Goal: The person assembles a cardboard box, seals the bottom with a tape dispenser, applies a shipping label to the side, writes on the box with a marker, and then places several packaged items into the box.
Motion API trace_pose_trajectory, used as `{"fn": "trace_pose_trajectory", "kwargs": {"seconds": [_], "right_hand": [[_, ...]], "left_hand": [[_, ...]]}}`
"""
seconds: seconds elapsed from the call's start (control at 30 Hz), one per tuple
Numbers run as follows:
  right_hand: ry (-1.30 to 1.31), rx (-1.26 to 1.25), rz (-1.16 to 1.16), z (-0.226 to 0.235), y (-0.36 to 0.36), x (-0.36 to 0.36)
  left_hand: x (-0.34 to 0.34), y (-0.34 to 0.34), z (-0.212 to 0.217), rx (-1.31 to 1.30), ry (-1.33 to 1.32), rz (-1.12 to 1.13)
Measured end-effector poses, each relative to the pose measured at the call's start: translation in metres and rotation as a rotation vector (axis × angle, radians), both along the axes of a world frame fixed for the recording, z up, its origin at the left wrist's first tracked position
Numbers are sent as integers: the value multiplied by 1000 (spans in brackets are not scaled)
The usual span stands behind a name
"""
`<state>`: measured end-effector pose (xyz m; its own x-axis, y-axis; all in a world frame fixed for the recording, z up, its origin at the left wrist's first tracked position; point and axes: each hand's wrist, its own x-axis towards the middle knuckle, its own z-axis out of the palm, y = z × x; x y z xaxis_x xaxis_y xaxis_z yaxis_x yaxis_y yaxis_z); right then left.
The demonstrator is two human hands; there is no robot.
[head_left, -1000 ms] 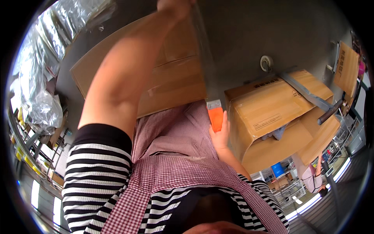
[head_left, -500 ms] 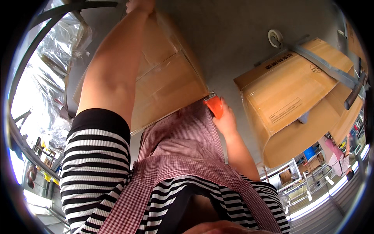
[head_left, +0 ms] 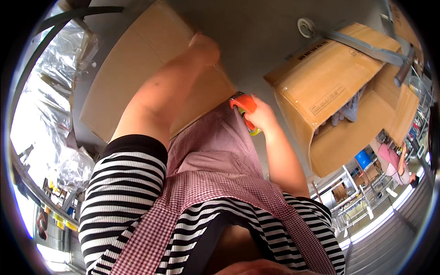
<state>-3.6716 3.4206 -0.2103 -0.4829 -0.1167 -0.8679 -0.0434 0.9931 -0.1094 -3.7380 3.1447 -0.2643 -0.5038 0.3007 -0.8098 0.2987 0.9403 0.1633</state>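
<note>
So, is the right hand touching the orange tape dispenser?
Touching. The head view shows the right hand wrapped against the orange tape dispenser, no gap between.

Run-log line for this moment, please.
left hand: at box edge | right hand: holding orange tape dispenser | at right: open carton

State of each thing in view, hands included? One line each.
Left hand: on left carton, grip unclear
Right hand: closed around orange tape dispenser
Left carton: visible face closed, sealing unclear
Orange tape dispenser: held
Right carton: open
Grey fabric: bunched in right carton's opening
Clear plastic: crumpled
</note>
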Motion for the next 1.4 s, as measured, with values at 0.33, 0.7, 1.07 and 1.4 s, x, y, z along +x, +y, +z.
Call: {"fn": "trace_pose_trajectory", "kwargs": {"seconds": [0.33, 0.7, 1.07, 1.4], "right_hand": [[528, -259, -71, 41, 57, 104], [838, -815, 47, 117, -48, 148], [745, -839, -38, 70, -126, 186], [569, -151, 38, -5, 22, 238]], "left_hand": [[93, 30, 34, 811, 406, 910], [216, 5, 138, 1481, -515, 1785], [214, -92, 97, 785, 8, 1710], [96, -290, -49, 180, 728, 1603]]}}
